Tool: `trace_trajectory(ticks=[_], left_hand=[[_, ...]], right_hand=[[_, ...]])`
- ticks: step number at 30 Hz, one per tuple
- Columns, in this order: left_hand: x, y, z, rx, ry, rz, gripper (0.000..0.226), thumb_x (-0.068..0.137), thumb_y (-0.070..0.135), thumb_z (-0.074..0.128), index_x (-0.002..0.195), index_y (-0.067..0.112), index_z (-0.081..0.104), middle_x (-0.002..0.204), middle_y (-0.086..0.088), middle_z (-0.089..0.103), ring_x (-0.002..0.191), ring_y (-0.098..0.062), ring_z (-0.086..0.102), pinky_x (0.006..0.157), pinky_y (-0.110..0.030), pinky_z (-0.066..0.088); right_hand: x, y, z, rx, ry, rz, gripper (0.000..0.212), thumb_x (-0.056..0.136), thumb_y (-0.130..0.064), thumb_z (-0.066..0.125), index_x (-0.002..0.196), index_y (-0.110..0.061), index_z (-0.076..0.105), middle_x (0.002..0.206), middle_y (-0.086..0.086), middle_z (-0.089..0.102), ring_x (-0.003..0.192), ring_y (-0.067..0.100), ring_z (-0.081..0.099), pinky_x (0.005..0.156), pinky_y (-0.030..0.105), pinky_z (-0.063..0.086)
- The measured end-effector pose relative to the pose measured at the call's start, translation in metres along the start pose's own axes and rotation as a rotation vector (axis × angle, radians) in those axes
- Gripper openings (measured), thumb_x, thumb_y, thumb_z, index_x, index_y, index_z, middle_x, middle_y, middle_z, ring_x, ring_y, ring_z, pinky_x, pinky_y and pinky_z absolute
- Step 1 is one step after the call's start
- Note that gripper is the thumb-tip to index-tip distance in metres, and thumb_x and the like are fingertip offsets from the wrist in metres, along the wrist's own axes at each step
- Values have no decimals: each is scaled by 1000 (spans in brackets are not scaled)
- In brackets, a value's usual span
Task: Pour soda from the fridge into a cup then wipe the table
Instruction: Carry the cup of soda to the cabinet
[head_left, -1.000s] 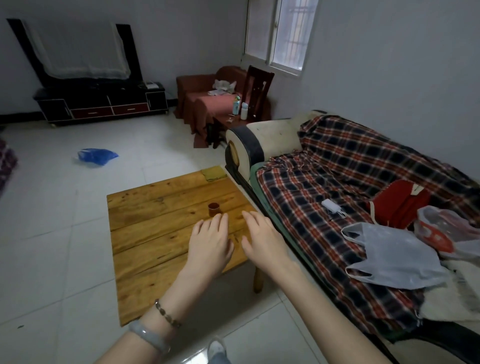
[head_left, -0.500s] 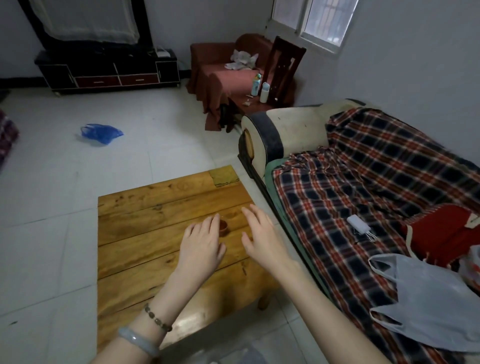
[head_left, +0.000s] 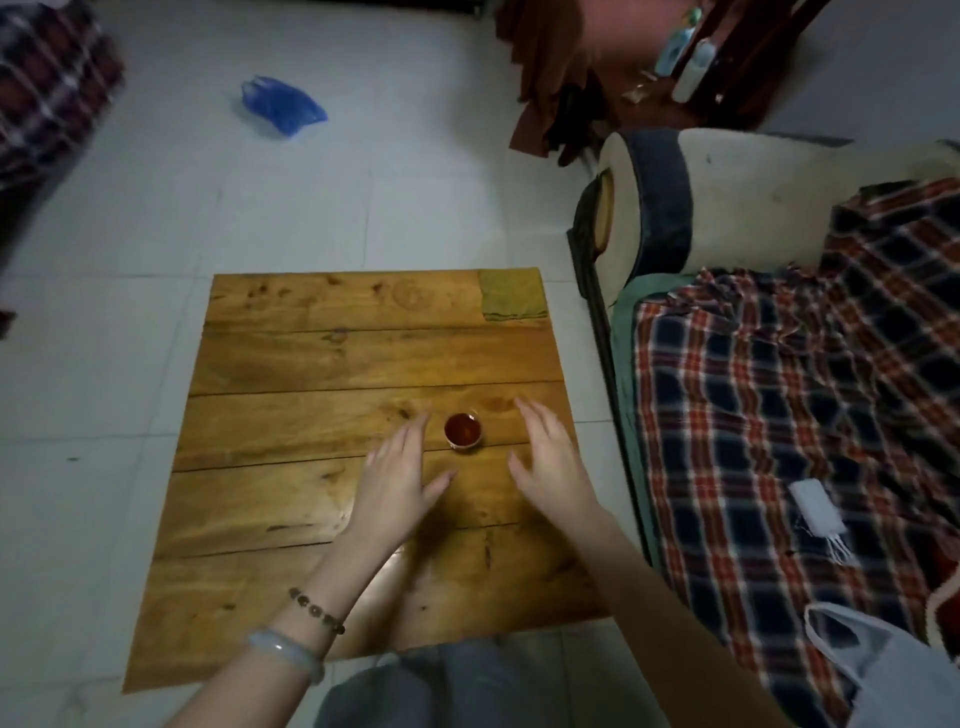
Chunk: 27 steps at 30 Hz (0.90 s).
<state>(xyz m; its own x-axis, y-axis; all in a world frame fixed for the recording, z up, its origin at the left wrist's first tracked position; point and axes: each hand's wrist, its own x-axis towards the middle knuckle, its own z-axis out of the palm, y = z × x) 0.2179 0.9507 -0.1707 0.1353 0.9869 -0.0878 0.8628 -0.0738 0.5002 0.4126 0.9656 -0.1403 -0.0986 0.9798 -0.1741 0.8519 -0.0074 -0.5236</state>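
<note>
Both open, empty: left hand (head_left: 400, 475) at 8 o'clock, right hand (head_left: 550, 462) at 4 o'clock of small round reddish cup (head_left: 463, 430) on wooden plank table (head_left: 311, 364). Risk: finger brush tips light cup.

Before you the table (head_left: 322, 364) is honey-brown wood with darker grain and dark lines between the planks. The cup (head_left: 463, 430) looks deep red-brown inside. The cloth (head_left: 511, 294) is olive green. The blanket (head_left: 769, 415) has checks of red, navy and white. The bag (head_left: 283, 104) is bright blue, and the floor (head_left: 415, 182) is pale grey.
</note>
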Motion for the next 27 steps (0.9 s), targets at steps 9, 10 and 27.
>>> trace_trajectory(ticks=[9, 10, 27], left_hand=[[47, -50, 80, -18, -77, -149, 76, 84, 43, 62, 145, 14, 27, 145, -6, 41, 132, -21, 39, 108, -37, 30], [51, -54, 89, -10, -88, -160, 76, 84, 43, 62, 145, 14, 28, 145, -6, 41, 132, -22, 39, 109, -37, 30], [120, -76, 174, -535, -106, -228, 72, 62, 28, 87, 123, 17, 51, 120, 4, 57, 112, -8, 51, 92, -19, 41]], right_hand=[[76, 71, 83, 129, -171, -5, 63, 88, -12, 59, 143, -13, 30, 148, 4, 34, 137, 16, 28, 107, 20, 20], [82, 78, 92, 145, -188, 8, 63, 87, -10, 60, 143, -13, 30, 148, 4, 34, 138, 15, 28, 107, 20, 20], [139, 132, 162, 464, -159, -40, 42, 74, -9, 76, 114, -15, 65, 110, -11, 59, 104, -5, 50, 88, 1, 34]])
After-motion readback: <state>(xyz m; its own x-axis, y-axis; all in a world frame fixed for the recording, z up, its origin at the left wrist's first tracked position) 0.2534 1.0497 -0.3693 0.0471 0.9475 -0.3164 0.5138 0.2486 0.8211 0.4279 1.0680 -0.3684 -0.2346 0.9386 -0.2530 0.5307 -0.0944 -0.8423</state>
